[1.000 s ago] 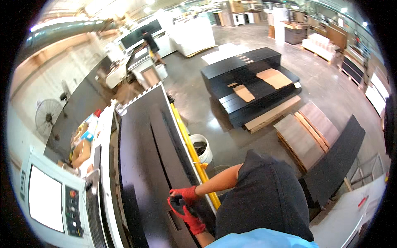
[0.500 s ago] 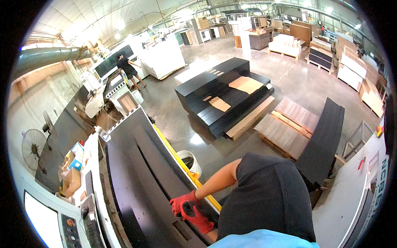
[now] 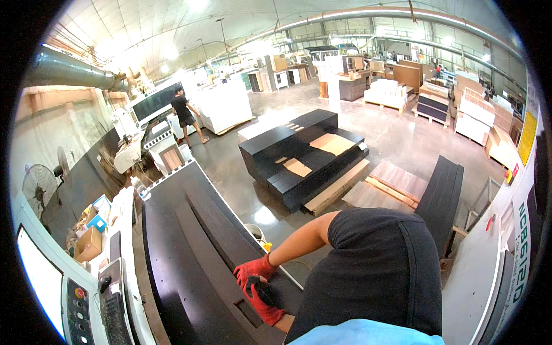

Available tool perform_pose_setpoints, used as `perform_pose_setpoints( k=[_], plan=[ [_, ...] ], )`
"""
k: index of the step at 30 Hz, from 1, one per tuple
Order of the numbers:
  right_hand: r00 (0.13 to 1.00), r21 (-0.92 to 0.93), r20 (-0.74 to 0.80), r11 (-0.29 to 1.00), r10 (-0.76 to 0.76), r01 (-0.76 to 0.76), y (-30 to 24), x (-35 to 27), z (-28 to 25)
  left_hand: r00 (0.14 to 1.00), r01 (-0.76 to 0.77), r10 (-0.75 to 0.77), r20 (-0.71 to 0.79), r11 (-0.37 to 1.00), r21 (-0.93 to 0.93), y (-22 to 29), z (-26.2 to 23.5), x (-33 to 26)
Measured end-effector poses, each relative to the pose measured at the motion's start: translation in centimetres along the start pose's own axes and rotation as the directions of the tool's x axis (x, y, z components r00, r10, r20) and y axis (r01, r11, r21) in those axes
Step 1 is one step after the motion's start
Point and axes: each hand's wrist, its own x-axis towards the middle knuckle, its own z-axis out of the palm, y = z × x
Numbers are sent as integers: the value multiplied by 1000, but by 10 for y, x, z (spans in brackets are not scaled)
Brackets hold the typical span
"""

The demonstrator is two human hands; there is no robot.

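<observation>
**Still together: right hand [image 3: 253, 269] and left hand [image 3: 264, 306] above a dark board [image 3: 178, 270]**

The red-gloved hands remain joined, the right one's fingers bent over the left glove; whether they pinch anything small, I cannot tell. Meanwhile the view has tipped up, and the white bucket [image 3: 255, 231] is now more hidden past the right edge of the table [image 3: 172, 175]. The board lies lengthwise there, its rectangular cut-out [image 3: 247, 314] just beside the left hand, toward the near end. Probably the work has not moved on from this spot.
</observation>
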Motion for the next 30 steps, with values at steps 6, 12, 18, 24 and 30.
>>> perform_pose_setpoints(
  k=[6, 12, 18, 24, 30],
  plan=[
    [1000, -12, -24, 1000, -11, 11, 12, -22, 7, 998, 24, -22, 57, 999, -29, -10, -6, -1],
    [988, -33, 153, 999, 16, -11, -11, 4, -13, 998, 6, -4, 58, 1000, -30, -15, -22, 1],
    [984, 221, -161, 975, 74, -37, -8, -7, -4, 997, -27, 29, 67, 999, -27, -15, -22, 9],
    [996, 56, -15, 995, 89, -88, -24, 1, -28, 991, -122, 123, 55, 992, -11, -4, -26, 3],
    [970, -56, 59, 971, 236, -233, -30, -16, -21, 998, -51, 45, -32, 975, -215, 40, 4, -9]
  ],
)
